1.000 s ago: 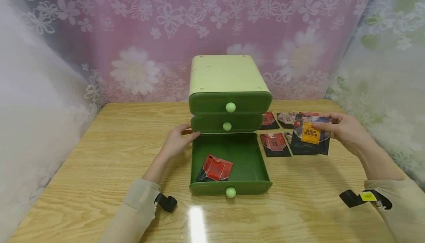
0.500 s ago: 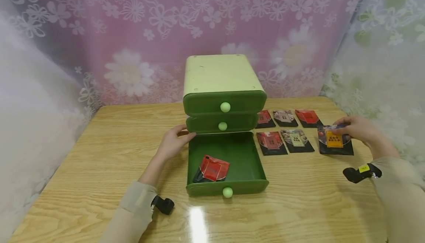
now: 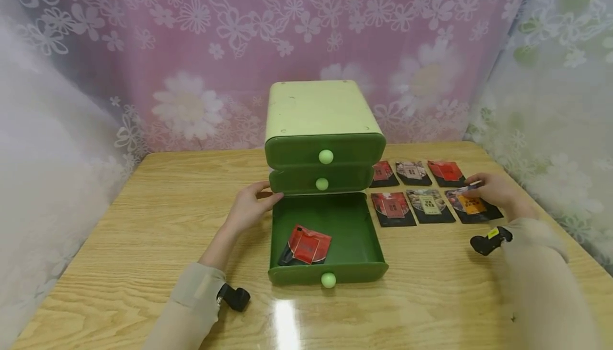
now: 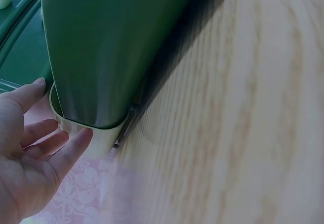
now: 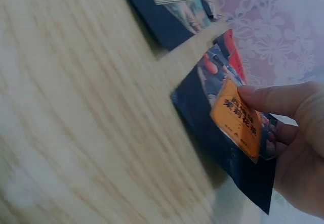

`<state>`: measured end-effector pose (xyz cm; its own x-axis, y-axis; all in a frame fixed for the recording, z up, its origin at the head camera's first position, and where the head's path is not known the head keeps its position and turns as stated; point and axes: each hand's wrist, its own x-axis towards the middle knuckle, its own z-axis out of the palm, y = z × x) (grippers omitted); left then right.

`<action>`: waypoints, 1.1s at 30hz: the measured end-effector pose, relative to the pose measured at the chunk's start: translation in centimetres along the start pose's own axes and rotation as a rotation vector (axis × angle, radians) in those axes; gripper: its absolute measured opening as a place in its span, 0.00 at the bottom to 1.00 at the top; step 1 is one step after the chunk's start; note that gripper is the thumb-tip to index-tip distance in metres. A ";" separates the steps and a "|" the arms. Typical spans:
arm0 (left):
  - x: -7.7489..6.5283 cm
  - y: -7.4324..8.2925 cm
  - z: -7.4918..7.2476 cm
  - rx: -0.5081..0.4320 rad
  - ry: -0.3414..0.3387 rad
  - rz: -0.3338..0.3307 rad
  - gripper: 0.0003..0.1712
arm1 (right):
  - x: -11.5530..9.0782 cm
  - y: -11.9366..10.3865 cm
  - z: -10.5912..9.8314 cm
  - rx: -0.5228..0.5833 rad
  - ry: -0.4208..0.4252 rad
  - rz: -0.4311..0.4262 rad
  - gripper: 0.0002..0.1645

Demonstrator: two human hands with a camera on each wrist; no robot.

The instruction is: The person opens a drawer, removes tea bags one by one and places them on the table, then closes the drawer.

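Note:
My right hand (image 3: 495, 193) pinches a dark tea bag packet with an orange label (image 5: 238, 115) between thumb and fingers. In the right wrist view its lower corner tilts close over the tabletop. My left hand (image 3: 249, 206) rests against the left side of a green drawer cabinet (image 3: 325, 108), its thumb at the front edge and its fingers loosely extended along the side, as the left wrist view shows. The cabinet's bottom drawer (image 3: 351, 238) is pulled out, with a red and black packet (image 3: 308, 244) lying at its front left.
Packets lie in two rows right of the cabinet: a red one (image 3: 394, 209) and a cream-labelled one (image 3: 431, 205) in front, a pale one (image 3: 413, 172) and a red one (image 3: 446, 172) behind. A flowered curtain (image 3: 191, 63) hangs behind the wooden table (image 3: 158, 217).
My right hand has carried the orange-labelled packet right and lowered it toward the table, then drawn slightly back left to the end of the front row. My left hand stays on the cabinet.

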<state>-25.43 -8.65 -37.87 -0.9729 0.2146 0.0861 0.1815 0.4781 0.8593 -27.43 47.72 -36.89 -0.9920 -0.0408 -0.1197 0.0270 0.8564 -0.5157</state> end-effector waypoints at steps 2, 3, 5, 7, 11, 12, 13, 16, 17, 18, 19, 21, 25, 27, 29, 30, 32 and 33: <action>0.0 0.0 0.0 -0.007 -0.004 -0.010 0.32 | -0.1 -0.2 0.4 0.017 -0.026 0.029 0.39; 0.0 -0.1 0.0 -0.006 -0.004 -0.012 0.32 | -0.2 -0.2 0.5 0.028 -0.031 0.044 0.40; 0.0 -0.1 0.0 -0.002 -0.003 -0.007 0.32 | -0.2 -0.4 0.7 0.037 -0.029 0.073 0.41; 0.0 -0.1 -0.1 -0.002 0.000 -0.004 0.32 | -0.1 -0.6 0.8 0.043 -0.018 0.093 0.40; 0.0 -0.1 -0.1 0.003 0.005 0.002 0.32 | 0.0 -0.9 0.8 -0.014 0.012 0.107 0.39; 0.0 -0.1 -0.2 0.005 0.005 0.000 0.32 | 0.0 -1.0 0.8 -0.028 0.018 0.110 0.39; 0.0 0.0 -0.2 0.007 0.005 -0.002 0.32 | -0.1 -1.1 0.8 -0.046 0.025 0.112 0.40; -0.1 0.0 -0.2 0.012 0.004 -0.002 0.33 | -0.1 -1.4 0.9 -0.090 0.038 0.114 0.40; -0.1 0.0 -0.1 0.012 0.005 -0.002 0.33 | -0.2 -1.4 0.9 -0.101 0.041 0.115 0.40; -0.1 0.1 -0.1 0.012 0.005 -0.002 0.33 | -0.2 -1.4 0.9 -0.113 0.042 0.113 0.41; -0.1 0.1 -0.1 0.009 0.005 -0.003 0.32 | -0.3 -1.3 1.0 -0.125 0.041 0.109 0.41; 0.0 0.2 0.0 0.008 0.004 -0.002 0.32 | -0.5 -1.1 1.0 -0.145 0.040 0.099 0.41; 0.0 0.2 0.1 0.011 0.001 -0.002 0.31 | -0.9 -1.0 1.2 -0.153 0.033 0.086 0.42; 0.0 0.2 0.1 0.012 -0.001 -0.004 0.32 | -1.0 -1.1 1.2 -0.154 0.037 0.079 0.42; 0.0 0.2 0.0 0.012 -0.003 -0.005 0.32 | -1.0 -1.4 1.2 -0.157 0.050 0.063 0.41; 0.0 0.1 0.0 0.012 -0.003 -0.007 0.32 | -1.0 -1.5 1.1 -0.165 0.060 0.050 0.40; -0.1 0.1 -0.1 0.011 -0.005 -0.007 0.33 | -1.1 -2.0 0.9 -0.185 0.084 0.006 0.37; 0.0 0.1 -0.1 0.013 -0.003 -0.005 0.33 | -1.2 -2.4 0.8 -0.194 0.098 -0.018 0.35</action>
<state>-25.39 -8.70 -37.74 -0.9734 0.2145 0.0806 0.1786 0.4901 0.8532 -26.22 45.32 -36.19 -0.9996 -0.0149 -0.0239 -0.0058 0.9393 -0.3430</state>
